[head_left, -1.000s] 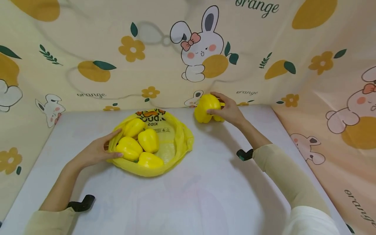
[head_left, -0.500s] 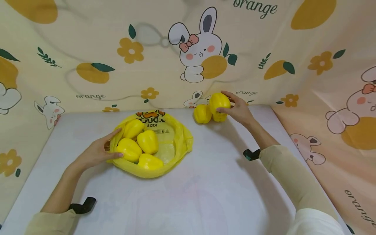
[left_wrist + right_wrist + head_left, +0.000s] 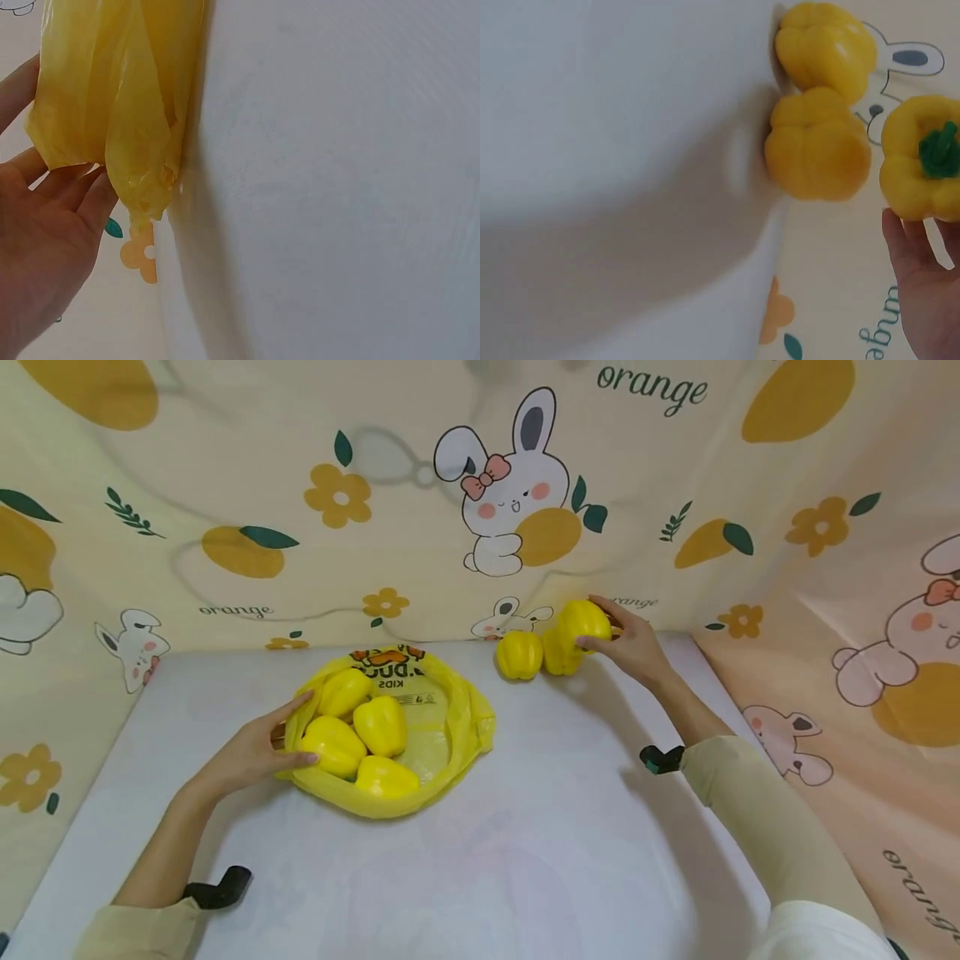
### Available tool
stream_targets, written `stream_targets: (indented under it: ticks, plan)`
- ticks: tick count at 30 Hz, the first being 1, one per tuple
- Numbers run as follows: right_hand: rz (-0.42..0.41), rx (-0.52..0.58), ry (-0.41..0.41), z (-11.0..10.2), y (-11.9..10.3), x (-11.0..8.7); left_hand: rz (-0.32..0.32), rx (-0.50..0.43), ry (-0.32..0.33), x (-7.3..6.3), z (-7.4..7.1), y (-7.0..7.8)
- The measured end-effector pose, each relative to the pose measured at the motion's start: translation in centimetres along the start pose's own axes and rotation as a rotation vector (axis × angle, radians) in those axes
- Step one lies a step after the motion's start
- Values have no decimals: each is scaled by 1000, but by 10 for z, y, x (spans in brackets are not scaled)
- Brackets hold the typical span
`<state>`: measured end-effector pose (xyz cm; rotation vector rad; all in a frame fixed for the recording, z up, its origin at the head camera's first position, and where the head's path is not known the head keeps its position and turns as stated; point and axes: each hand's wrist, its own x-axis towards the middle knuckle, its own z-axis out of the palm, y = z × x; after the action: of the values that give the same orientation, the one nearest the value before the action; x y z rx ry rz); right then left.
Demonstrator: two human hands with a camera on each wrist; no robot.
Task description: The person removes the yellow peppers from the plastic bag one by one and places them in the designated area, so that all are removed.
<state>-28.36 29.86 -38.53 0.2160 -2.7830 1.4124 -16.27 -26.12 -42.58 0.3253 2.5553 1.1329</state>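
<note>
A yellow plastic bag (image 3: 476, 718) lies with its mouth spread wide in the head view. Several yellow bell peppers (image 3: 380, 727) are inside it, toward its left side. My left hand (image 3: 251, 750) holds the bag's left rim, its thumb over the edge; in the left wrist view the fingers (image 3: 64, 184) go behind the hanging plastic (image 3: 135, 105). At the back right, my right hand (image 3: 630, 643) grips a yellow bell pepper (image 3: 582, 623) raised above the table. The right wrist view shows the green stem (image 3: 939, 150) of this held pepper.
Two more yellow bell peppers, one at left (image 3: 519, 655) and one partly behind the held pepper (image 3: 558, 653), stand side by side on the white table (image 3: 480, 885). A printed cloth (image 3: 420, 552) rises behind the table's back edge. Another cloth side (image 3: 817, 635) stands at right.
My right hand has moved to the right with the pepper, uncovering the two peppers on the table. The left hand stays at the bag's rim.
</note>
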Motion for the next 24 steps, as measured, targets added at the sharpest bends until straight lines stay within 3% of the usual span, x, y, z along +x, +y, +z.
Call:
stream_targets:
  ticks: [10,24]
  plan:
    - [41,10,15,-14,17,-6,5,15,1,4,4,0]
    - [67,47,38,-18,39,3,0,19,-5,8,4,0]
